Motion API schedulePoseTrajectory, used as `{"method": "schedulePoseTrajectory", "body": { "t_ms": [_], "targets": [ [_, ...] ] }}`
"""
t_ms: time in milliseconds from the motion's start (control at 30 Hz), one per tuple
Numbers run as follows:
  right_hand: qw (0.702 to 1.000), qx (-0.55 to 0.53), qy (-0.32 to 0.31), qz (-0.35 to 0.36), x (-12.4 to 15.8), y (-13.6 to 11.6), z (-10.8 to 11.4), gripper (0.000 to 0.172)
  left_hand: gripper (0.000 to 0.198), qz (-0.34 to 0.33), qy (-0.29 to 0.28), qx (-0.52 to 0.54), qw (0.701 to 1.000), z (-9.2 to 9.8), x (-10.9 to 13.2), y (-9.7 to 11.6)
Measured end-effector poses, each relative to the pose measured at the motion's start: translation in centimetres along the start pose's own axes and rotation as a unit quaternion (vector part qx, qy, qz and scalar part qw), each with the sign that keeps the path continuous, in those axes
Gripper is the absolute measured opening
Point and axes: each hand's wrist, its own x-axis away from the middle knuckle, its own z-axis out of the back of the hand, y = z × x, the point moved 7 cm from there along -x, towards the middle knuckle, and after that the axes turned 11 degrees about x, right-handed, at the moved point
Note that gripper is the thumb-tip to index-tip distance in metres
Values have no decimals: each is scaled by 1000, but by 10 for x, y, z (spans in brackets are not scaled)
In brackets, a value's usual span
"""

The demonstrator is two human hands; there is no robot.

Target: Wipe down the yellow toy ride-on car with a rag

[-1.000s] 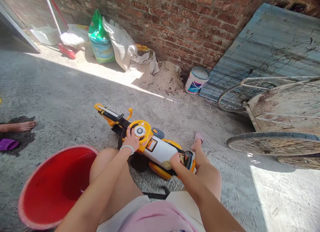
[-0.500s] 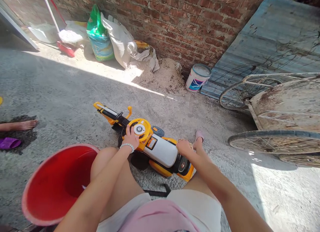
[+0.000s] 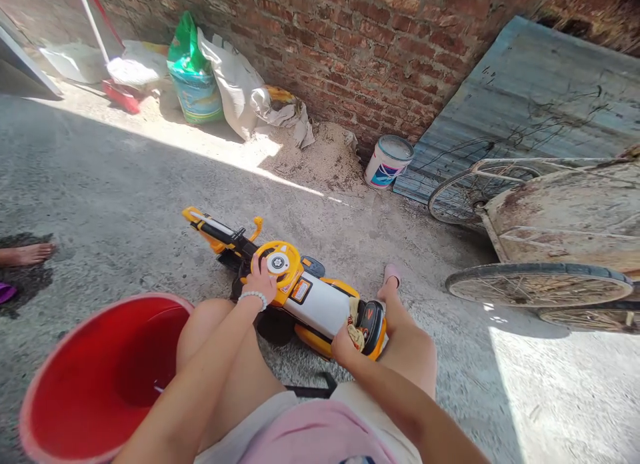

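Note:
A yellow and white toy ride-on car lies on the concrete floor between my knees. My left hand, with a bead bracelet on the wrist, grips the rim of its yellow steering wheel. My right hand is closed on a crumpled beige rag and presses it against the rear of the white seat, next to the black back panel.
A red basin stands at my left knee. Another person's bare foot lies at the far left. Sacks and a white bucket line the brick wall. A rusty two-wheeled cart stands at right.
My right hand with the rag went from the seat's rear up and right toward my foot, then came back down to the rear of the seat. The left hand stayed on the steering wheel.

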Motion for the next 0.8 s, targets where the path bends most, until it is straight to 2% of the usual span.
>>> {"method": "schedulePoseTrajectory", "body": {
  "t_ms": [100, 167, 233, 333, 433, 500, 533, 600, 633, 667, 733, 767, 800],
  "targets": [
    [993, 88, -72, -12, 9, -10, -14, 32, 76, -3, 11, -1, 1000, 1, 1, 2],
    [987, 130, -98, -8, 17, -20, -15, 36, 76, -4, 12, -3, 1000, 0, 2, 3],
    [987, 121, -101, -11, 24, -26, -9, 38, 77, -4, 11, -3, 1000, -1, 1, 2],
    [995, 53, -86, -16, 34, -23, 12, 33, 77, -4, 14, -1, 1000, -1, -1, 1],
    [998, 4, -49, -43, 52, 5, 44, 27, 80, 0, 9, 3, 1000, -1, -3, 0],
    [995, -39, 1, -95, 76, 39, 63, 28, 83, 3, 3, 8, 1000, 0, -4, 0],
    [985, -91, 50, -137, 94, 62, 71, 28, 84, 4, 1, 10, 1000, 0, -4, 0],
    [939, -215, 143, -229, 135, 111, 74, 29, 83, 7, 4, 11, 1000, 0, -4, 1],
    [900, -279, 192, -276, 158, 135, 69, 32, 82, 9, 6, 11, 1000, 1, -4, 1],
    [849, -341, 243, -321, 179, 159, 61, 35, 82, 11, 8, 11, 1000, 1, -3, 1],
    [727, -462, 319, -394, 209, 194, 38, 47, 83, 18, 7, 9, 1000, 0, -3, 1],
    [674, -514, 339, -408, 214, 203, 26, 55, 84, 22, 4, 7, 1000, 0, -3, 1],
    [633, -550, 353, -415, 213, 207, 19, 62, 85, 26, 1, 3, 1000, -1, -3, 2]
  ]
}}
